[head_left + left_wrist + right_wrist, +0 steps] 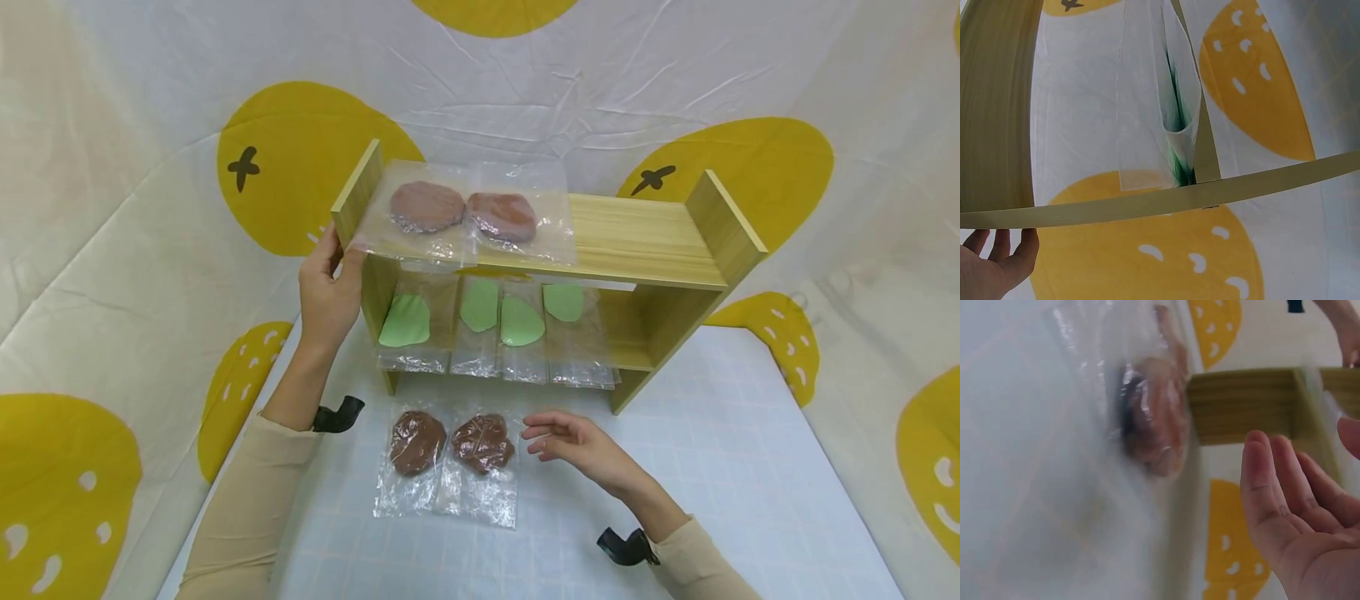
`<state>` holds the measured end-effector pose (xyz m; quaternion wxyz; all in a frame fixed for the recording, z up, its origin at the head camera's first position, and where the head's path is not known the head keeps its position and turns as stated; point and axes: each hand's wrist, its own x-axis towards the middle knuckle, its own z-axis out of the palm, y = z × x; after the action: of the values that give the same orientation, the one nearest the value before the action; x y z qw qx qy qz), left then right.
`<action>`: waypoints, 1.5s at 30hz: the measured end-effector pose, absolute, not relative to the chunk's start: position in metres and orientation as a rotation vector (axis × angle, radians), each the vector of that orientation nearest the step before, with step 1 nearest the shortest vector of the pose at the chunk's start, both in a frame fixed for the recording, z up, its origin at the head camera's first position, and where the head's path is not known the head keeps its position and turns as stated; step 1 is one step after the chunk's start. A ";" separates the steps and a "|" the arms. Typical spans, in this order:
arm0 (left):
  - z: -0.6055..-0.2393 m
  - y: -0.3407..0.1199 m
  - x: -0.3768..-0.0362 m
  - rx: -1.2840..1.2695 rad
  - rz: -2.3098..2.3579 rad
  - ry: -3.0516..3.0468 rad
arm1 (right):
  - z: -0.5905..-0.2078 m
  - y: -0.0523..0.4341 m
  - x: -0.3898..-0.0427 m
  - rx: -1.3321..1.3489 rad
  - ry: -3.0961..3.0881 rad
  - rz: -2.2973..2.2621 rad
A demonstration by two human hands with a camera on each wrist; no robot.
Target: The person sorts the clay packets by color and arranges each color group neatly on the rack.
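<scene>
A small wooden shelf (641,242) stands on the table. My left hand (330,296) grips its left side panel (1147,206) at upper-deck height, fingertips against the outer face and thumb by a bag's corner. On the upper deck lie two clear bags with flat brown lumps, the left lump (427,207) and the right lump (501,217) side by side. Two more bagged brown lumps, one left (417,443) and one right (483,443), lie on the table before the shelf. My right hand (577,446) hovers just right of them, holding nothing, fingers loosely bent.
Several clear bags with pale green pieces (522,322) line the lower deck, their ends hanging over its front edge. The shelf's right side panel (723,229) rises above the upper deck. A white cloth (510,92) with yellow shapes hangs behind the pale blue table (750,467).
</scene>
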<state>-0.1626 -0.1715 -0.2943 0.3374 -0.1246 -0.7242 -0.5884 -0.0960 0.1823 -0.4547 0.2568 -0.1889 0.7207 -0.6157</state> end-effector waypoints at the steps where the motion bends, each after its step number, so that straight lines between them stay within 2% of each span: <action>1: -0.294 -0.172 -0.163 -0.326 -1.535 -1.886 | -0.459 0.183 -0.097 -0.487 1.952 -1.680; 19: -0.296 -0.174 -0.162 -0.314 -1.554 -1.887 | -0.520 0.186 -0.111 -0.113 1.741 -1.849; 27: -0.296 -0.173 -0.162 -0.322 -1.540 -1.877 | -0.529 0.179 -0.114 -0.077 1.620 -1.926; 35: -0.296 -0.173 -0.162 -0.313 -1.551 -1.879 | -0.530 0.171 -0.119 0.080 1.482 -1.983; 45: -0.295 -0.172 -0.163 -0.319 -1.550 -1.883 | -0.532 0.157 -0.122 -0.069 1.744 -1.851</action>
<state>-0.1628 -0.1723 -0.2951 0.3341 -0.1223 -0.7216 -0.5939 -0.1222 0.1573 -0.5317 0.2945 -0.0260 0.6550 -0.6954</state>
